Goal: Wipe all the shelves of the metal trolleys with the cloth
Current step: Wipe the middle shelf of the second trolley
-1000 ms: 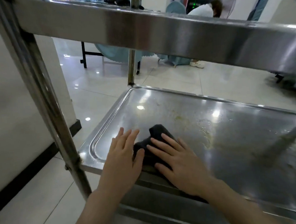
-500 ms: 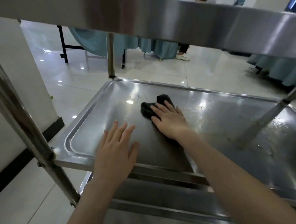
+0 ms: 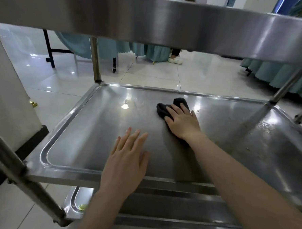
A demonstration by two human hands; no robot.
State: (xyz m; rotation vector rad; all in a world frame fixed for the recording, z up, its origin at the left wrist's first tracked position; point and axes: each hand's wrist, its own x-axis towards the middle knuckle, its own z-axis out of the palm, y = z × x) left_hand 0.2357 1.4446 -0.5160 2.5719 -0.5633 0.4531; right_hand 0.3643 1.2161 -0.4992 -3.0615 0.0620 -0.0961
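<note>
Both hands lie flat-fingered on the middle shelf (image 3: 81, 136), the right hand (image 3: 182, 122) pressing the dark cloth (image 3: 164, 109) near the far rim to wipe, the left hand (image 3: 126, 160) apparently bracing near the front edge

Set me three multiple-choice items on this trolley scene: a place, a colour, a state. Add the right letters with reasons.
1. Where is the cloth?
A. On the floor.
B. On the middle shelf, under the right hand.
C. Over the top shelf.

2. What colour is the cloth?
A. White.
B. Near black.
C. Yellow.

3. How is the left hand?
A. Flat on the shelf, fingers straight.
B. Gripping a post.
C. Holding the cloth.

Answers:
1 B, the right hand's straight fingers press it onto that shelf.
2 B, it shows dark against the steel.
3 A, its palm lies on the metal, apart from the cloth.
</note>
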